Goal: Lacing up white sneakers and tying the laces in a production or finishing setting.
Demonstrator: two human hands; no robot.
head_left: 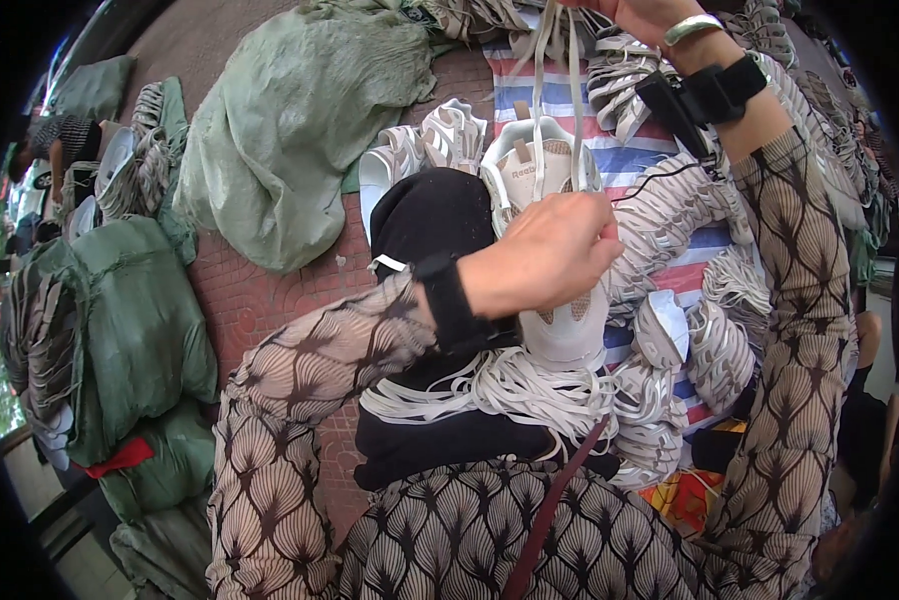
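A white and beige sneaker [567,345] lies across my lap, its toe toward me and its tongue away. My left hand [555,250] is closed over the middle of the sneaker; its fingertips are turned away, so what they pinch is hidden. Near the top edge, my right hand [638,14] grips a pale shoelace [539,95] that runs up taut from the sneaker's upper. Part of that hand is cut off by the picture's edge. A loose bundle of white shoelaces [520,392] rests on my black-clothed lap, just below the toe.
Rows of similar sneakers [670,215] lie on a striped sheet [695,250] to the right. A large pale green sack [280,130] stands on red paving [245,310] at the left. Farther left are dark green sacks [145,330] and stacked shoe parts. Another person [65,140] is at the far left.
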